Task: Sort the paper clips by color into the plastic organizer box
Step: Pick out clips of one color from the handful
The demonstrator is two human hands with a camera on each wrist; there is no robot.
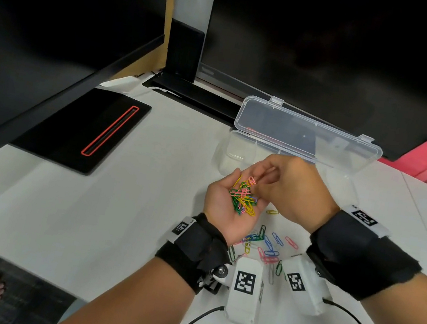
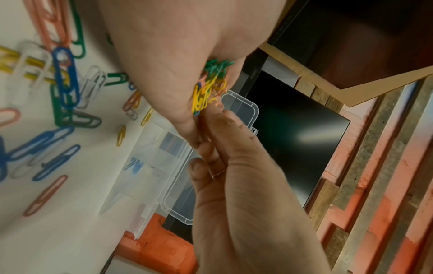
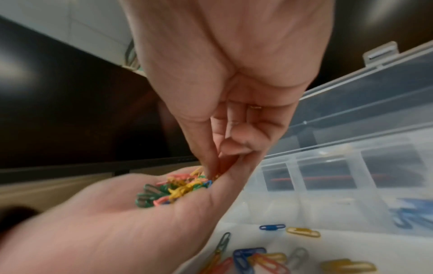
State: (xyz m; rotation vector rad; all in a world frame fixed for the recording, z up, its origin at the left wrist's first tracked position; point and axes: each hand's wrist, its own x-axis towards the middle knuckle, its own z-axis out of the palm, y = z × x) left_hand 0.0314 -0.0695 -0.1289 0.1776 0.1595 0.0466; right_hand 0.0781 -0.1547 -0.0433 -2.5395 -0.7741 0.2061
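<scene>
My left hand [image 1: 223,203] lies palm up over the white table and carries a pile of green, yellow and pink paper clips [image 1: 243,198]. My right hand [image 1: 294,192] reaches in from the right, its thumb and forefinger pinching a clip at the top of the pile. A pink clip stands up beside them, but which clip is held is unclear. The right wrist view shows the fingertips [image 3: 214,172] buried in the pile [image 3: 173,189]. The clear organizer box [image 1: 240,143] stands just beyond with its lid [image 1: 306,138] up. One compartment holds blue clips [image 3: 412,216].
Loose clips of mixed colours [image 1: 269,244] lie on the table under my wrists. Two white tagged devices [image 1: 244,288] with cables sit nearer me. A black monitor base with a red slot [image 1: 85,129] is at the left, and dark screens stand behind.
</scene>
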